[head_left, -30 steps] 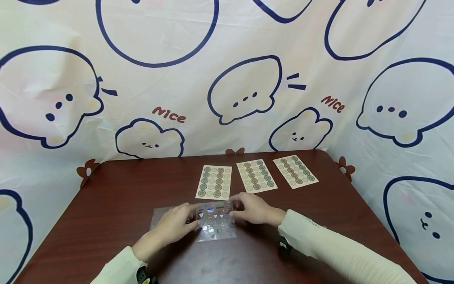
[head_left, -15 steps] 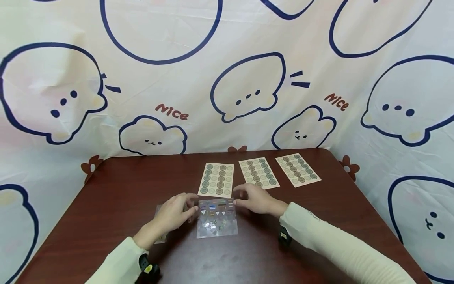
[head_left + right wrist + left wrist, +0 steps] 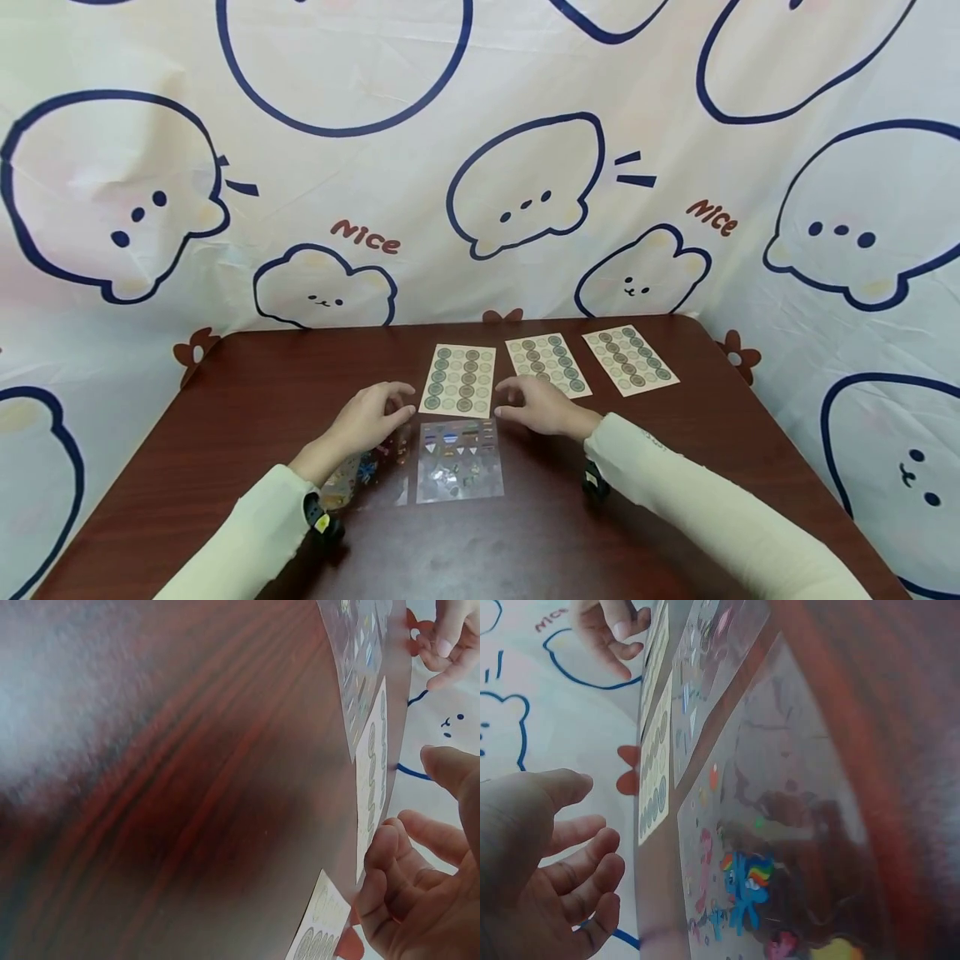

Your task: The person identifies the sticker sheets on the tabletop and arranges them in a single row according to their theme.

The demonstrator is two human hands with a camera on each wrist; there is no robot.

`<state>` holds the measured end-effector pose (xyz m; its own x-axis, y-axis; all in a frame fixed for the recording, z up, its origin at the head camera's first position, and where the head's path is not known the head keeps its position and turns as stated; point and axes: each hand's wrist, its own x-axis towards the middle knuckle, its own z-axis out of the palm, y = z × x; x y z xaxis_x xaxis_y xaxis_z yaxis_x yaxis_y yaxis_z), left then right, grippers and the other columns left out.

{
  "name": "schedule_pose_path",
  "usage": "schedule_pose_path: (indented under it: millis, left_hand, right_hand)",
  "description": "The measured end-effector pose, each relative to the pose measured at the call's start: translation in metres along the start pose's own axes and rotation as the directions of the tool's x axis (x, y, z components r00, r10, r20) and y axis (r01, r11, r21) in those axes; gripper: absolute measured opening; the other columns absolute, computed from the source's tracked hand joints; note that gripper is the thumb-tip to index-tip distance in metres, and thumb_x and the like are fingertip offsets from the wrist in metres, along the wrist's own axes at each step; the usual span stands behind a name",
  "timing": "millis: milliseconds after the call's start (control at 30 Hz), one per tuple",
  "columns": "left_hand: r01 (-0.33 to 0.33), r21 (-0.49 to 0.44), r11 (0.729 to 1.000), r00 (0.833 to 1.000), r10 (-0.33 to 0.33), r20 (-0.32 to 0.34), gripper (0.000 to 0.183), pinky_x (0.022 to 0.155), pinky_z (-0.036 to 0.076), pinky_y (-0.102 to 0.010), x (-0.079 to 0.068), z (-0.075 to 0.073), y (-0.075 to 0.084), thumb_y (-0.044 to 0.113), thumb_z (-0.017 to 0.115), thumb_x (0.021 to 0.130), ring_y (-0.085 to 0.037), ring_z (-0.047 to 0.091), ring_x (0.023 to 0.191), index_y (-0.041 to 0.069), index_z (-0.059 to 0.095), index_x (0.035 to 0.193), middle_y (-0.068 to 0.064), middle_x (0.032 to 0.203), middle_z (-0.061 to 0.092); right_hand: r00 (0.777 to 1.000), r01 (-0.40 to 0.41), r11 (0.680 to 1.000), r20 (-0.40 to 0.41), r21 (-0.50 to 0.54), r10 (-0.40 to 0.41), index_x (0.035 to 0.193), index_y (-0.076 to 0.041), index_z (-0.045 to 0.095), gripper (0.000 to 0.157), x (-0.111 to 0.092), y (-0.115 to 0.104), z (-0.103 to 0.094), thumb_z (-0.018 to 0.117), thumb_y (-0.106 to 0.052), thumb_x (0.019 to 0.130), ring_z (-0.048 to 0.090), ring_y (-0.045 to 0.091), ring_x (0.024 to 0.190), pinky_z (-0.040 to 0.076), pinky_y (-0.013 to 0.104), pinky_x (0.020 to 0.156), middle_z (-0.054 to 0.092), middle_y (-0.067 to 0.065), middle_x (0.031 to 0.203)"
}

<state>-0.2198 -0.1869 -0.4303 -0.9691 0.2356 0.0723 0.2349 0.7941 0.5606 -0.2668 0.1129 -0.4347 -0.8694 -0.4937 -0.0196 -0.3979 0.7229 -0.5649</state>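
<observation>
A transparent sticker sheet (image 3: 461,483) with small coloured pieces lies on the table between the hands. Left of it is a second clear sheet (image 3: 780,780), which bears a blue cartoon pony sticker (image 3: 746,889) with a rainbow mane; the left forearm partly covers this sheet in the head view. My left hand (image 3: 367,419) hovers over its far part, fingers loosely bent and holding nothing. My right hand (image 3: 543,406) is just beyond the middle sheet's far right corner, fingers loosely bent, with nothing in its grasp. It partly covers a cream sheet (image 3: 558,350) behind it.
Another cream sheet (image 3: 458,379) of round stickers lies just behind the middle clear sheet. A third cream sheet (image 3: 630,360) is at the back right of the dark wooden table (image 3: 480,554). A cartoon-printed cloth (image 3: 420,292) hangs behind the table.
Both hands have come away from the middle clear sheet's edges. The left hand has moved up and away from me, uncovering more of the pony sheet. The right hand has shifted slightly farther forward.
</observation>
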Motion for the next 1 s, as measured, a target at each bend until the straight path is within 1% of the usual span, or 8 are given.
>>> schedule_pose_path:
  millis: [200, 333, 467, 600, 700, 767, 900, 1000]
  left_hand:
    - [0.009, -0.059, 0.998, 0.999, -0.006, 0.045, 0.036, 0.064, 0.045, -0.03, 0.016, -0.002, -0.007, 0.019, 0.065, 0.098, -0.015, 0.054, 0.071, 0.001, 0.063, 0.13, -0.008, 0.091, 0.068]
    - [0.015, -0.083, 0.996, 0.999, -0.012, 0.038, 0.038, 0.067, 0.046, -0.031, 0.028, -0.003, -0.009, 0.019, 0.065, 0.098, -0.018, 0.056, 0.077, 0.001, 0.063, 0.131, -0.012, 0.1, 0.068]
    - [0.035, -0.088, 0.996, 0.998, -0.03, 0.052, 0.04, 0.075, 0.05, -0.035, 0.035, -0.002, -0.01, 0.021, 0.064, 0.099, -0.021, 0.059, 0.088, 0.001, 0.061, 0.134, -0.016, 0.111, 0.067]
    - [0.031, -0.058, 0.998, 0.996, -0.026, 0.089, 0.046, 0.087, 0.053, -0.044, 0.04, 0.0, -0.012, 0.021, 0.063, 0.099, -0.028, 0.062, 0.101, 0.0, 0.056, 0.139, -0.021, 0.121, 0.063]
    - [0.029, -0.037, 0.999, 0.993, -0.025, 0.119, 0.05, 0.095, 0.052, -0.05, 0.043, 0.002, -0.013, 0.021, 0.064, 0.099, -0.034, 0.062, 0.109, -0.002, 0.052, 0.142, -0.025, 0.127, 0.06]
    - [0.032, -0.035, 0.999, 0.99, -0.027, 0.135, 0.053, 0.098, 0.051, -0.052, 0.045, 0.002, -0.014, 0.021, 0.064, 0.098, -0.036, 0.06, 0.113, -0.002, 0.05, 0.144, -0.027, 0.129, 0.058]
    - [0.054, -0.06, 0.997, 0.987, -0.044, 0.156, 0.06, 0.103, 0.047, -0.054, 0.05, 0.005, -0.017, 0.023, 0.066, 0.098, -0.038, 0.056, 0.12, 0.0, 0.044, 0.149, -0.027, 0.134, 0.054]
    - [0.083, -0.091, 0.992, 0.983, -0.067, 0.172, 0.065, 0.106, 0.044, -0.055, 0.054, 0.007, -0.02, 0.024, 0.066, 0.098, -0.04, 0.051, 0.125, 0.003, 0.039, 0.153, -0.028, 0.139, 0.049]
  right_hand:
    - [1.0, -0.008, 1.0, 0.009, -0.007, 0.009, 0.128, -0.006, 0.067, 0.039, 0.009, 0.002, -0.002, 0.072, -0.025, 0.094, 0.061, 0.015, 0.088, 0.051, 0.036, 0.083, 0.07, 0.007, 0.103]
    - [1.0, -0.013, 1.0, 0.01, 0.005, 0.013, 0.13, -0.006, 0.066, 0.04, 0.016, 0.002, -0.005, 0.071, -0.024, 0.094, 0.061, 0.017, 0.09, 0.051, 0.038, 0.084, 0.069, 0.008, 0.105]
    - [1.0, -0.013, 1.0, 0.021, 0.006, 0.013, 0.134, -0.005, 0.064, 0.044, 0.023, 0.002, -0.004, 0.071, -0.024, 0.095, 0.061, 0.016, 0.09, 0.051, 0.037, 0.084, 0.069, 0.008, 0.106]
    - [1.0, -0.024, 1.0, 0.018, 0.011, 0.024, 0.14, -0.004, 0.058, 0.052, 0.031, -0.001, -0.003, 0.071, -0.024, 0.094, 0.06, 0.015, 0.087, 0.05, 0.034, 0.082, 0.069, 0.008, 0.102]
    - [0.999, -0.042, 0.999, 0.022, 0.011, 0.042, 0.143, -0.003, 0.055, 0.056, 0.036, -0.003, -0.002, 0.071, -0.024, 0.094, 0.06, 0.017, 0.083, 0.05, 0.033, 0.078, 0.069, 0.008, 0.1]
    - [0.998, -0.061, 0.998, 0.032, 0.01, 0.061, 0.144, -0.004, 0.054, 0.058, 0.038, -0.004, -0.001, 0.072, -0.024, 0.093, 0.06, 0.016, 0.084, 0.05, 0.033, 0.079, 0.068, 0.008, 0.102]
    - [0.994, -0.09, 0.996, 0.065, 0.02, 0.088, 0.147, -0.002, 0.051, 0.063, 0.042, -0.005, 0.003, 0.073, -0.024, 0.092, 0.058, 0.017, 0.088, 0.049, 0.032, 0.081, 0.066, 0.011, 0.109]
    - [0.992, -0.094, 0.995, 0.083, 0.03, 0.092, 0.149, -0.001, 0.048, 0.069, 0.048, -0.004, 0.006, 0.075, -0.023, 0.09, 0.055, 0.017, 0.087, 0.047, 0.03, 0.08, 0.063, 0.012, 0.109]
